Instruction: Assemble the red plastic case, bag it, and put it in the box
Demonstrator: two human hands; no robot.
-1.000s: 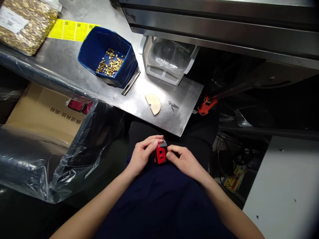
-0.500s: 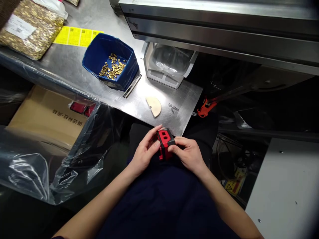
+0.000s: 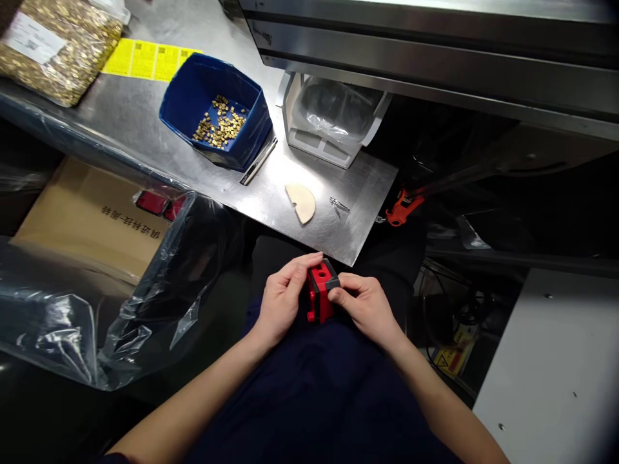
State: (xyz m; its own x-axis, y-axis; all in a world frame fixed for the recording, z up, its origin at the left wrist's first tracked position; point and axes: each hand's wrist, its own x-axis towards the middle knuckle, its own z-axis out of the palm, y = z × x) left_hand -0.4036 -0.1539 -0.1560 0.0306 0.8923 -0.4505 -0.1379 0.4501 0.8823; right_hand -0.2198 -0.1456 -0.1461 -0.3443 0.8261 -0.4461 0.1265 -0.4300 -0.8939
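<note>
A small red and black plastic housing [image 3: 324, 293] is held between my hands, just in front of the bench edge and over my lap. My left hand [image 3: 285, 293] is closed on its left side, with the fingers reaching over the far top edge. From the right, my right hand [image 3: 365, 299] pinches the black corner with thumb and fingers. Beyond them on the metal bench [image 3: 333, 241] lie a pale half-round piece [image 3: 300, 203] and a small silver clipper-like tool [image 3: 339, 205].
A blue bin [image 3: 213, 109] holds small brass pieces, with a pen [image 3: 258, 161] beside it. Behind stands a grey tray [image 3: 319, 148] with a plastic bag. A bag of brass parts [image 3: 58, 51] lies far left. A plastic-lined carton [image 3: 87, 219] sits below left; an orange-handled tool [image 3: 403, 207] hangs right.
My left fingers have shifted over the top of the housing, and the left thumb has moved up off its front. The housing has tipped and sits slightly lower. My right hand keeps its grip.
</note>
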